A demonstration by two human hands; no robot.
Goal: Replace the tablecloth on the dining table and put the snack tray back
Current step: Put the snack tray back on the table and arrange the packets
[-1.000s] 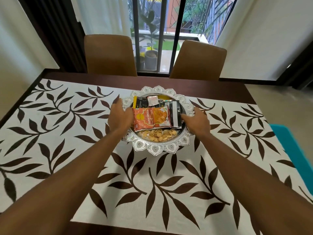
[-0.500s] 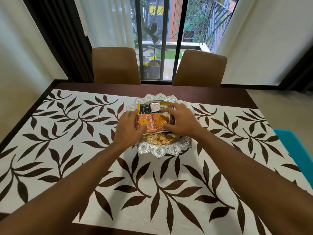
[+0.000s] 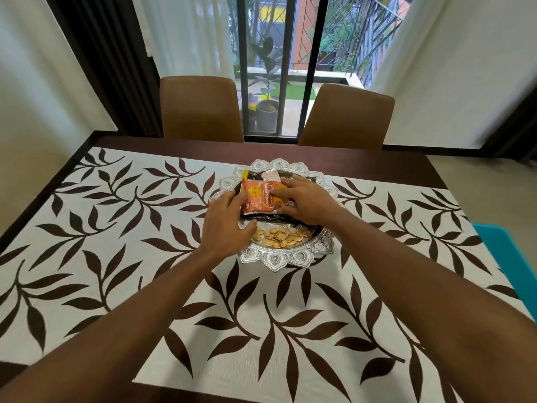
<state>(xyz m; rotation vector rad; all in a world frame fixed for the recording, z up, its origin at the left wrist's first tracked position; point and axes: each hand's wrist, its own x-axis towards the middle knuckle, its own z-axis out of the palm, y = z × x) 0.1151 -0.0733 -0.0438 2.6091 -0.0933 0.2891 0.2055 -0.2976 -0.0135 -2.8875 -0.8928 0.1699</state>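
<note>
- the snack tray [image 3: 279,261] sat on the tablecloth [image 3: 145,228], toward the far side and about centred across its width. a second before, both hands had held the tray's rim at either side. by this moment they had let go of it and gone to the orange packet [image 3: 258,196] lying on top of the tray's contents.
- the right hand [image 3: 308,202] lay flat over the packet with its fingers spread and nearly straight, pressing it down and gripping nothing.
- the left hand [image 3: 225,225] had loosely extended fingers against the packet's left edge. i could not make out a pinch.
- judged from that, the tray was set down and the cloth laid, so only tidying the packets seemed left.
- on the tray's near side lay loose pale nut shells [image 3: 282,235], with dark packets under and behind the orange one.
- the cloth, white with brown leaf sprays, lay smooth around the tray. a bare strip of dark tabletop [image 3: 377,167] showed beyond the tray.
- past the tray stood two tan chairs [image 3: 200,109], then a barred window with a potted plant [image 3: 267,112] and white curtains [image 3: 189,33].
- something teal [image 3: 508,248] showed off the table edge, well to the tray's right.
</note>
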